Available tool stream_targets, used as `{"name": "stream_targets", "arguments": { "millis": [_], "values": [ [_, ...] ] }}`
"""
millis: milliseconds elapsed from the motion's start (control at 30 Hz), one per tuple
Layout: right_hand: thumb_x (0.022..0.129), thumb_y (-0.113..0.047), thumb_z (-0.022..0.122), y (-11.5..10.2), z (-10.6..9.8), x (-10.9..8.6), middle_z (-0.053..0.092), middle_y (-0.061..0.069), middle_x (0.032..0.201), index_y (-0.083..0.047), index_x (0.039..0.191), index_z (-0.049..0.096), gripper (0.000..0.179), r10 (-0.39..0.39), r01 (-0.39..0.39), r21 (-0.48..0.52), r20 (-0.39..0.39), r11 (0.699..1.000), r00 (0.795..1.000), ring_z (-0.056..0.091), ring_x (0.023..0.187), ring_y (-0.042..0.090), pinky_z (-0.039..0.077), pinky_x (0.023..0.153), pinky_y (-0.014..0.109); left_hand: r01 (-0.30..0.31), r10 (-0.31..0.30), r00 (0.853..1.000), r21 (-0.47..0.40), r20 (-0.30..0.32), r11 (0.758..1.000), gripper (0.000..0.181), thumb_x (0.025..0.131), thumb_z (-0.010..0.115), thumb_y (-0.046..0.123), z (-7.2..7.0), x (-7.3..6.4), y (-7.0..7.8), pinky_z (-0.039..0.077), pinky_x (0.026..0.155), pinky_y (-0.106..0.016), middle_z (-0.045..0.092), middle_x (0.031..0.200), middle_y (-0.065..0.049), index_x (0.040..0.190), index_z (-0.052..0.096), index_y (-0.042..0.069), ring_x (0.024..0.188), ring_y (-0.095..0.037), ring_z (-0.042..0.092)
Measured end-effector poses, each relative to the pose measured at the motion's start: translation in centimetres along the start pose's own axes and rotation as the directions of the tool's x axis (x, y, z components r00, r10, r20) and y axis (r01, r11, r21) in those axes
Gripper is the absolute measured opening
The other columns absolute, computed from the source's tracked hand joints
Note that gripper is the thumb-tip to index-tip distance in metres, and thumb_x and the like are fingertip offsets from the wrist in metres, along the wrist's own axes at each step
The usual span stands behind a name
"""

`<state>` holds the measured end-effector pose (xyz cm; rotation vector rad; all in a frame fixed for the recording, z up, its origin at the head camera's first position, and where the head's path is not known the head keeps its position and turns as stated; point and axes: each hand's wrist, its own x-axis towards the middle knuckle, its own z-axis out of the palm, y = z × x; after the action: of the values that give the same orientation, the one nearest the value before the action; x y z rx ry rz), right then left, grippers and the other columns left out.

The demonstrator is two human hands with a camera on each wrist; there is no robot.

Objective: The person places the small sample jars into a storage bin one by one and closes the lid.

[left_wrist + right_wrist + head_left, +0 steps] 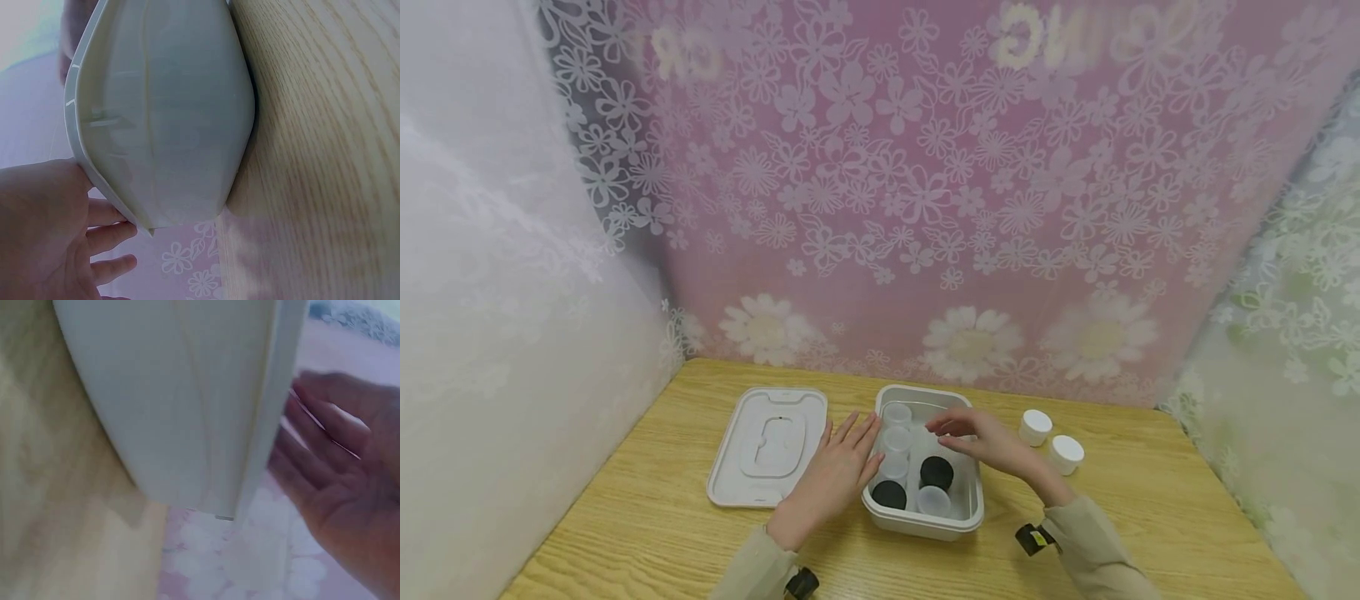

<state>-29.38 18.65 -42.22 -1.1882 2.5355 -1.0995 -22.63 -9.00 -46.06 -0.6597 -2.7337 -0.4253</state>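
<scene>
A white rectangular plastic box stands on the table. Down its left side runs a row of small jars, a few with translucent tops and a black-topped one nearest the front. In its right half, a second black-topped jar sits behind another translucent one. My left hand rests against the left rim, fingers extended; the left wrist view shows the fingers by the rim. Over the right side of the box, my right hand hovers with loosely bent fingers and nothing visible in it.
A white lid lies flat on the wooden table, left of the box. Two white-capped jars stand to the right, near my right forearm. Flower-patterned curtains enclose the back and sides.
</scene>
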Motion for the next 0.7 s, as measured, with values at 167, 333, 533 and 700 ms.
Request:
{"name": "stream_targets", "arguments": {
  "millis": [167, 333, 533, 700],
  "values": [
    [0.102, -0.011, 0.062, 0.9, 0.4, -1.3, 0.068, 0.019, 0.124, -0.001, 0.129, 0.065, 0.029, 0.049, -0.026, 0.106, -0.215, 0.994, 0.975, 0.066, 0.113, 0.037, 0.056, 0.093, 0.033, -0.006, 0.006, 1.000, 0.005, -0.015, 1.000, 0.055, 0.107, 0.052, 0.034, 0.1, 0.0, 0.0, 0.026, 0.116, -0.065, 0.045, 0.156, -0.012, 0.153, 0.045, 0.005, 0.148, -0.035, 0.036],
    [0.099, -0.004, 0.063, 1.7, 0.6, -2.9, 0.067, 0.025, 0.124, 0.006, 0.129, 0.063, 0.031, 0.044, 0.030, 0.162, -0.435, 0.986, 0.899, 0.068, 0.111, 0.031, 0.055, 0.090, 0.021, -0.013, 0.013, 1.000, 0.011, -0.014, 1.000, 0.055, 0.107, 0.052, 0.033, 0.2, 0.0, 0.0, 0.027, 0.116, -0.064, 0.046, 0.156, -0.012, 0.153, 0.045, 0.004, 0.147, -0.035, 0.036],
    [0.100, -0.006, 0.063, 2.2, -0.1, -5.2, 0.065, 0.023, 0.128, 0.004, 0.134, 0.060, 0.036, 0.110, 0.000, 0.194, -0.556, 0.981, 0.824, 0.068, 0.111, 0.012, 0.053, 0.089, 0.016, -0.009, 0.009, 1.000, 0.010, -0.005, 1.000, 0.055, 0.107, 0.051, 0.034, 0.1, -0.1, 0.0, 0.026, 0.116, -0.065, 0.045, 0.157, -0.011, 0.153, 0.045, 0.005, 0.148, -0.035, 0.035],
    [0.102, -0.011, 0.062, 2.9, -1.0, -7.4, 0.063, 0.008, 0.133, 0.000, 0.139, 0.057, 0.039, 0.174, -0.054, 0.214, -0.593, 0.975, 0.786, 0.063, 0.114, 0.004, 0.051, 0.090, 0.013, -0.004, 0.004, 1.000, 0.004, 0.001, 1.000, 0.056, 0.107, 0.051, 0.035, 0.1, -0.1, 0.0, 0.024, 0.117, -0.065, 0.044, 0.158, -0.011, 0.154, 0.044, 0.005, 0.148, -0.035, 0.034]
  ]
}}
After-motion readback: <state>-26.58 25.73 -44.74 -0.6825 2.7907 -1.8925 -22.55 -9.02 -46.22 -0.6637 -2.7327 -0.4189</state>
